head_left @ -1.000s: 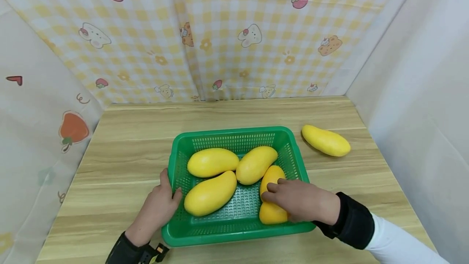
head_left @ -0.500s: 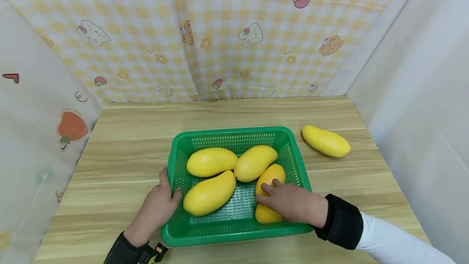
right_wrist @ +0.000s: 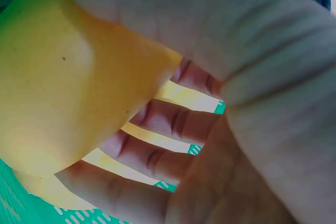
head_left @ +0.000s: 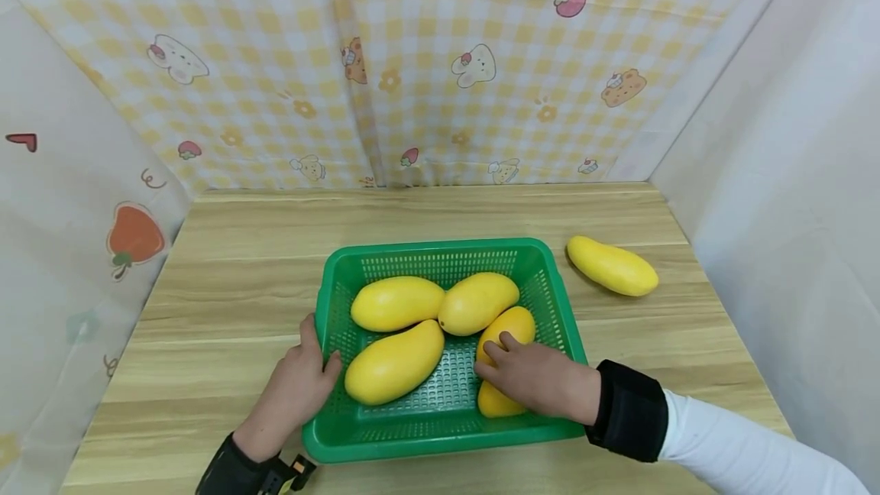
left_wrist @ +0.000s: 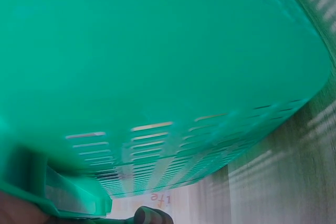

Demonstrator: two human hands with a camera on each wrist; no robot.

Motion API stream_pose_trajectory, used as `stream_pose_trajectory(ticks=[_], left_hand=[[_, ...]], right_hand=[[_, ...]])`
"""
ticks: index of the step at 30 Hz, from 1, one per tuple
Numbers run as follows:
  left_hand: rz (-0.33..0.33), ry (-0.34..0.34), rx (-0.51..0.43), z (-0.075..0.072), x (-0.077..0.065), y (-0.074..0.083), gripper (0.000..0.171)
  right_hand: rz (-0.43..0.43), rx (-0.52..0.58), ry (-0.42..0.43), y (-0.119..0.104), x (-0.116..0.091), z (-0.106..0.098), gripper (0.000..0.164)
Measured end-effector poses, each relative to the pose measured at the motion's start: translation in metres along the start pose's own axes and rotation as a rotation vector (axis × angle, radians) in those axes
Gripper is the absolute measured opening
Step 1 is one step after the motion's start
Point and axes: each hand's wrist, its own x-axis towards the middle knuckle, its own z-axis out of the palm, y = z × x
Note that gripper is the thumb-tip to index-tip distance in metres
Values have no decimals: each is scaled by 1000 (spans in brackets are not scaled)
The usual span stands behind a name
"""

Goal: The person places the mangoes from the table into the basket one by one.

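Note:
A green plastic basket (head_left: pixel 392 448) sits on the table with several yellow mangoes in it. My left hand (head_left: pixel 294 382) grips its left rim, thumb over the inner side and fingers outside. The left wrist view is mostly filled by the slotted basket wall (left_wrist: pixel 157 51). Inside the basket at the right, my right hand (head_left: pixel 539 380) holds a deeper yellow mango (head_left: pixel 520 322), thumb on one side and fingers curled round the other. Beside it at the back lies another mango (head_left: pixel 477 302). Two more, a rear one (head_left: pixel 397 302) and a front one (head_left: pixel 395 365), lie at the left.
One mango (head_left: pixel 613 266) lies outside the basket, at the back right of the wood-grain table (head_left: pixel 241 266). A yellow checked cloth (head_left: pixel 426 98) hangs behind the table. White sheets stand on the left and right sides.
My right hand has moved a little to the left, and the mango it holds has shifted left too. The mango behind it has turned slightly. The left hand keeps its place on the rim.

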Motion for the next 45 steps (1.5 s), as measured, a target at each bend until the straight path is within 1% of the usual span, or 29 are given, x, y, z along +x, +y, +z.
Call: stream_pose_trajectory(ticks=[5, 9, 18, 21, 24, 27, 30, 32, 34, 36, 37, 39, 42, 43, 45], left_hand=[[22, 11, 23, 1, 1, 0, 70], [31, 22, 34, 1, 1, -1, 70], [15, 21, 12, 1, 1, -2, 69], [14, 23, 12, 1, 1, -2, 69], [17, 26, 13, 1, 1, -2, 69], [21, 26, 18, 1, 1, -2, 68], [20, 27, 24, 1, 0, -2, 69], [15, 25, 21, 0, 0, -2, 69], [9, 24, 15, 0, -1, -2, 70], [11, 21, 5, -1, -2, -2, 70], [9, 19, -3, -1, -2, -2, 70], [10, 17, -12, -1, -2, -2, 70], [10, 16, -19, 1, -1, -2, 69], [11, 16, -18, 1, -1, -2, 69], [10, 15, -15, 1, -1, -2, 69]], right_hand=[[28, -101, 18, -3, 2, 2, 39], [25, -194, 29, -5, 3, 4, 37], [25, -247, -5, -8, 9, 4, 32], [20, -245, -38, -8, 11, 4, 32], [20, -218, -78, -8, 12, 1, 36], [41, -128, -93, -6, 9, -6, 33], [86, -16, -97, -1, 4, -18, 27], [113, 44, -78, 5, -1, -28, 27], [132, 77, -39, 14, -8, -37, 33], [144, 127, 33, 25, -16, -42, 40], [153, 138, 82, 32, -21, -43, 42], [190, 162, 183, 47, -31, -42, 43], [279, 225, 323, 73, -46, -37, 40], [308, 239, 358, 83, -50, -34, 40], [364, 289, 400, 101, -58, -28, 40]])
